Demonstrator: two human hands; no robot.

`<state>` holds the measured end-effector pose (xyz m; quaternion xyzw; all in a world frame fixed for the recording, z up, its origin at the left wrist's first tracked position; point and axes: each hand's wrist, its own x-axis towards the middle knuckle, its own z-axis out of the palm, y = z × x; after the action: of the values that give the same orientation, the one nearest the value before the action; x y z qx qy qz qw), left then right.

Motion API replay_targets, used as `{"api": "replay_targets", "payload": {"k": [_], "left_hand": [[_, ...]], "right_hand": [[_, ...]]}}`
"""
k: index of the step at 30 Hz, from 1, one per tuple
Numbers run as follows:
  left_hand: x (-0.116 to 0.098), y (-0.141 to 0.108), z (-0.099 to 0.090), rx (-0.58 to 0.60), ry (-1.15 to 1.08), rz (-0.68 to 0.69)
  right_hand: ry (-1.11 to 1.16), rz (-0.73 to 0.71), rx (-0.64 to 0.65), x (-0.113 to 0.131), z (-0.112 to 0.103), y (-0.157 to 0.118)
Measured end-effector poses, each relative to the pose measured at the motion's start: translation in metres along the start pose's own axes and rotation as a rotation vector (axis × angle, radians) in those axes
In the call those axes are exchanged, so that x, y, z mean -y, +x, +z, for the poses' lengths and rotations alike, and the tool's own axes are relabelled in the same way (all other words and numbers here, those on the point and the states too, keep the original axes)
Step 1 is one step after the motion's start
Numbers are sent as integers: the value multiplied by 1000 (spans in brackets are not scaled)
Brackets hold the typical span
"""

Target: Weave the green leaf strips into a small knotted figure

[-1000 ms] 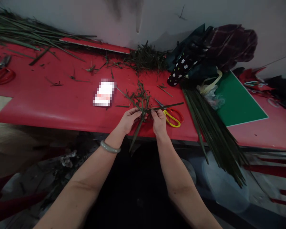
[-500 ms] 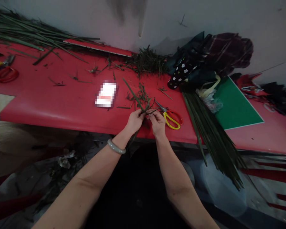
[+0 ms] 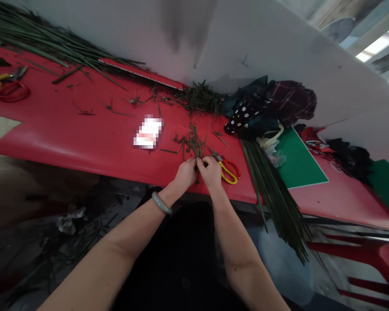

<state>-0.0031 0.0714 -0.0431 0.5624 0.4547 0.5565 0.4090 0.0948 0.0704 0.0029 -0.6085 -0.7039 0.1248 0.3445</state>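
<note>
At the front edge of the red-covered table [image 3: 94, 149], my left hand [image 3: 186, 173] and my right hand [image 3: 211, 172] meet with their fingers pinched together. Both are closed on a green leaf strip [image 3: 197, 152] that pokes up between the fingertips; its lower part is hidden by the hands. A grey bangle circles my left wrist. Just right of my right hand lie scissors [image 3: 228, 172] with one red and one yellow handle. Small leaf scraps [image 3: 192, 137] are scattered beyond the fingers. Left of them lies a bright, blurred-out rectangle [image 3: 148, 133].
Long leaves [image 3: 45, 41] lie at the back left, near a second pair of scissors [image 3: 11, 88]. A leaf bundle [image 3: 275, 190] overhangs the front edge at right, beside a green board [image 3: 300, 162]. A dark cloth bundle [image 3: 287, 101] sits behind; a red stool [image 3: 376, 255] stands lower right.
The camera view has tilted and shifted. My hands have drawn closer together, and the long strip that slanted up to the left of them no longer shows that way.
</note>
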Motion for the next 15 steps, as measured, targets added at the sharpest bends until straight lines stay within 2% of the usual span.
{"api": "replay_targets", "payload": {"k": [5,8,12,15], "left_hand": [[-6,-9,-3,-85,22,-70],[-9,-9,-4,-73,0,-44],[-8,-4,-4,-71,20,-23],[-4,-3,-4,-110,37,-36]], "right_hand": [[-131,70,41,7,-3,6],[-149,69,99,6,-5,9],[-31,19,109,4,-6,4],[90,35,82,4,-3,-2]]}}
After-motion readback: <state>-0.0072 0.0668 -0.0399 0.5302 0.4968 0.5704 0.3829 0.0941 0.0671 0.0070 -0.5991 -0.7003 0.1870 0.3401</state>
